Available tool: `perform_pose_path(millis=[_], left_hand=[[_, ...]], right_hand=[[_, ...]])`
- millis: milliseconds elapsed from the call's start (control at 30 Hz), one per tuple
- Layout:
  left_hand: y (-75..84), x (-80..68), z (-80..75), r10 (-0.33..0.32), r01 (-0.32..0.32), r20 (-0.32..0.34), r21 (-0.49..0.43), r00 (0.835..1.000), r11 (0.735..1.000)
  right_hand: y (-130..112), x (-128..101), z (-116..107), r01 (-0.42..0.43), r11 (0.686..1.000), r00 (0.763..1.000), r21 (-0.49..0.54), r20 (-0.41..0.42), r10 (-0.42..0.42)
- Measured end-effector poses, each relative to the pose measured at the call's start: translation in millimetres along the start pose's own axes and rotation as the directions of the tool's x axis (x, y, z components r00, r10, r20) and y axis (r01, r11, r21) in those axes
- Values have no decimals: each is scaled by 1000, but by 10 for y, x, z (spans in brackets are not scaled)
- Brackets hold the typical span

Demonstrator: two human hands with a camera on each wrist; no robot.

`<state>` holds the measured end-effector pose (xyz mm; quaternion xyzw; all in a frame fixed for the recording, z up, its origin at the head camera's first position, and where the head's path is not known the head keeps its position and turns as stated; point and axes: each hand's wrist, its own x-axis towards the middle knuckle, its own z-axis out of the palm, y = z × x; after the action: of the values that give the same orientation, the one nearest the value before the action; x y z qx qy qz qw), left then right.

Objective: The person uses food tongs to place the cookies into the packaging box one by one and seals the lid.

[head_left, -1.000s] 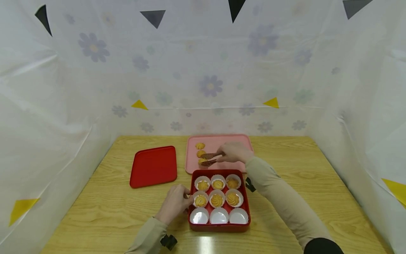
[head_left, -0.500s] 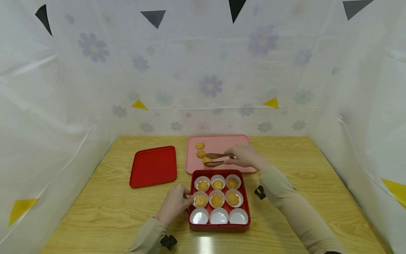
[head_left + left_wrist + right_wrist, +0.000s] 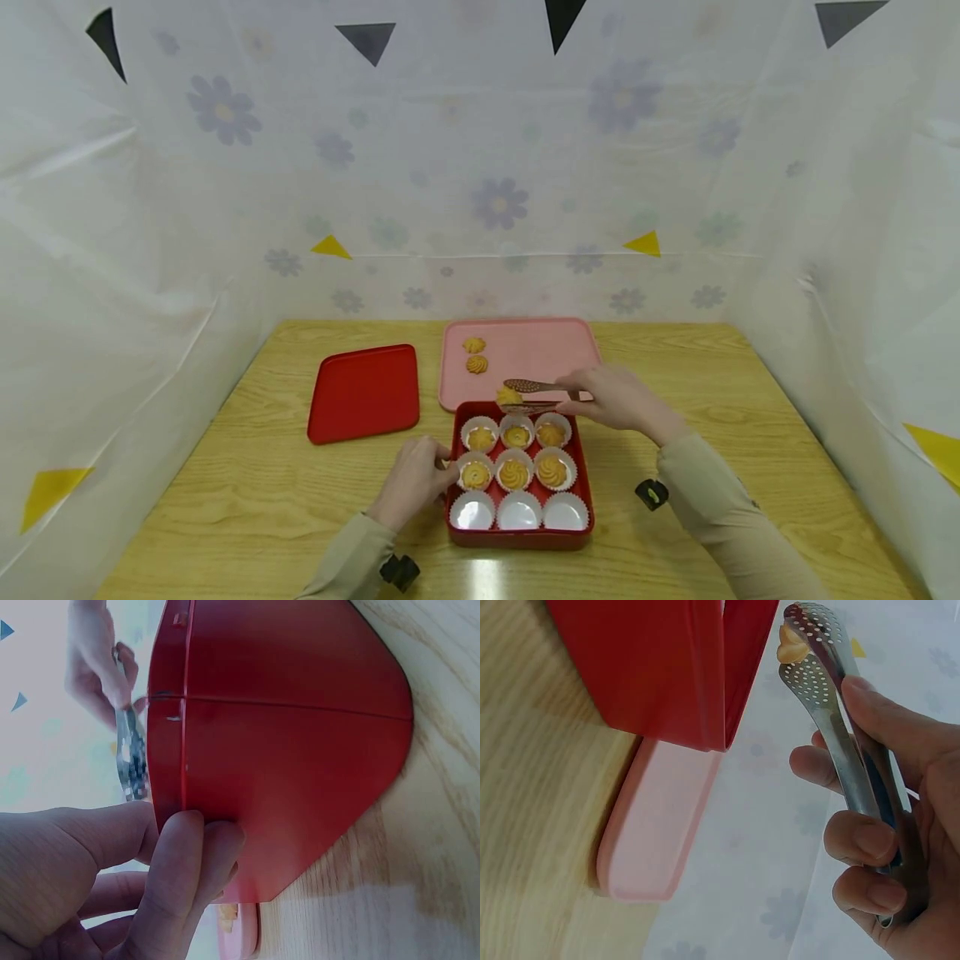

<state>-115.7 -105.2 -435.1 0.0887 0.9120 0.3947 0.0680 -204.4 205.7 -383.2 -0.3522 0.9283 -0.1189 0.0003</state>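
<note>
While the head view looks down on the wooden table (image 3: 225, 467), its lines run so:
Right hand (image 3: 618, 400): fingers curled round the tongs (image 3: 536, 397), which pinch one cookie (image 3: 508, 395) over the far rim of the red box (image 3: 517, 537).
Cookie: small, golden, swirled (ridged like piped dough), sitting between the perforated tong tips.
Left hand (image 3: 412, 479): fingers pinching the box's left wall.
Box: nine white paper cups, six filled with cookies, the near row of three bare.
Pink tray (image 3: 555, 346): just behind the box, two more cookies at its left side.
Red lid (image 3: 363, 392): flat, left of the tray.

Left wrist view:
Left hand (image 3: 112, 885): thumb and fingers clamped on the box (image 3: 285, 750) edge; the tongs (image 3: 131, 754) show beyond.

Right wrist view:
Right hand (image 3: 889, 847): closed on the tongs (image 3: 840, 742), the cookie (image 3: 791, 646) a pale-orange lump squeezed between the tips, above the box (image 3: 660, 667) and pink tray (image 3: 656, 825).
</note>
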Motion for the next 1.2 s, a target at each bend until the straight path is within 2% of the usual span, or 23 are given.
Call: perform_pose_path(millis=[300,467,733,1000,1200], left_hand=[[-2,-5,8,11,-11,-6,8,1000,1000],[-3,-6,8,11,-11,-6,11,1000,1000],[-5,2,2,29,-29,-16,7,999,1000],[-11,8,2,38,-38,-22,20,999,999],[-7,-3,3,30,-30,-13,10,999,1000]], right_hand=[[-163,-352,23,35,999,999,-30,-35,-36],[-289,-437,61,70,997,998,-12,-8,-70],[-452,-448,165,141,990,987,29,74,-143],[-550,-391,238,159,980,976,123,131,-175],[-607,-344,268,165,977,968,136,169,-187]])
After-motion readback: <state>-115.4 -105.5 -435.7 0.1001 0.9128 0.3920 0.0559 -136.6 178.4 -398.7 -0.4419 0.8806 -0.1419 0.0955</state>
